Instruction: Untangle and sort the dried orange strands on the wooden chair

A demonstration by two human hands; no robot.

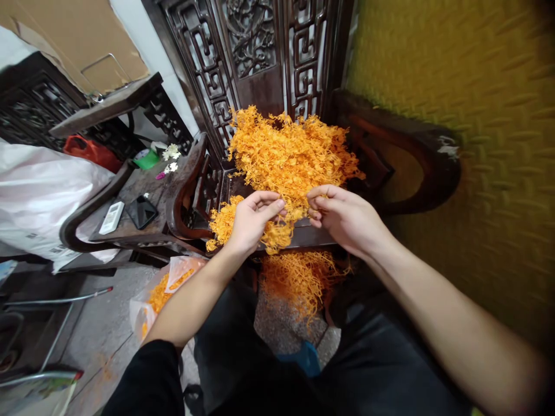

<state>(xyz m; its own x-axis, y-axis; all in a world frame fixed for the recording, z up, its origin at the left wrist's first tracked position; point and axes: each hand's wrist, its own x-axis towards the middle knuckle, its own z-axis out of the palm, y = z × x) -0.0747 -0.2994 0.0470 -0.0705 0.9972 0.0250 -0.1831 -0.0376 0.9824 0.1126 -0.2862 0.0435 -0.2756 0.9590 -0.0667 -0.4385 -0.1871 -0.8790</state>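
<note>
A big heap of orange, stringy, curly-tipped sprigs (290, 150) lies on the seat of a dark carved wooden chair (260, 92). In front of it my left hand (256, 221) pinches an orange stringy sprig (278, 234) between thumb and fingers, with part of the sprig hanging below. Close by on the right, my right hand (342, 214) has its thumb and fingertips pressed together at the edge of the same orange strands; what sits in that pinch is too small to make out. A smaller orange pile (226, 218) lies on the seat left of my left hand.
Orange strands (299, 280) hang or lie below the seat's front edge. A plastic bag (139, 306) with orange pieces stands on the floor at left. On the side table (143, 190) are a phone (141, 212), a white remote (111, 218), green tape (146, 159) and white flowers (171, 152).
</note>
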